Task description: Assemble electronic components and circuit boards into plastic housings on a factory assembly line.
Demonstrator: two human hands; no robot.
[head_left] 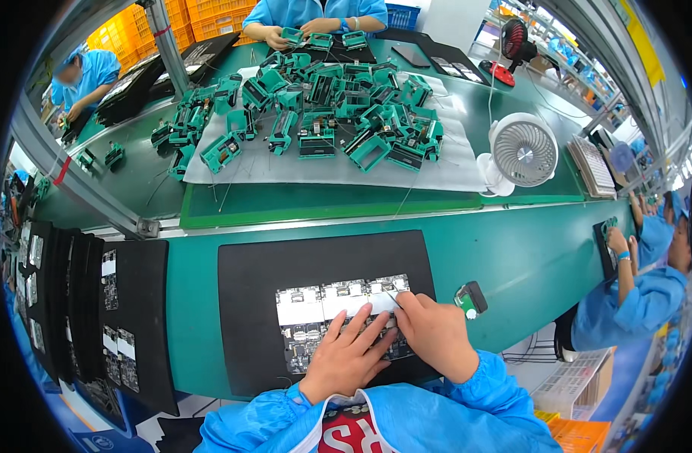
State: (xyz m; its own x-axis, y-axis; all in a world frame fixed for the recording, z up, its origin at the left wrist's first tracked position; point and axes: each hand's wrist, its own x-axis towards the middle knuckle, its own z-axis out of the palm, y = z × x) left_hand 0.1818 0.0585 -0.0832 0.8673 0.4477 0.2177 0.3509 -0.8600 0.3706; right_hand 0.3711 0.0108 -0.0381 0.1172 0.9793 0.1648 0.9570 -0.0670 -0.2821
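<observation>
Near the middle of a black mat (248, 302) on the green table (512, 260), circuit boards (304, 334) lie flat in what look like 3 columns, with white strips (301, 309) across their upper part. The left hand (344, 356) comes in from 6 o'clock, its fingers spread over the boards and covering much of the middle; it grips no tool that shows. The right hand (440, 332), at about 4 o'clock, is narrowed, thumb and finger pinching a thin, pointed tool (392, 296) whose tip is at the upper right column. I judge the work to be partway: the boards are set out and the white strips lie on all 3 columns, while the right column seems to be getting attention now. Whether the other 2 are finished, or what remains under the fingers, I cannot tell. At 3 o'clock, just off the mat, sits a small green-and-black part (471, 300). At 9 o'clock, another black mat (153, 302) carries 3 more boards (110, 279); whether these are waiting or done is unclear. Toward 12 o'clock, green fixtures (316, 143) lie heaped on a white sheet (455, 162).
</observation>
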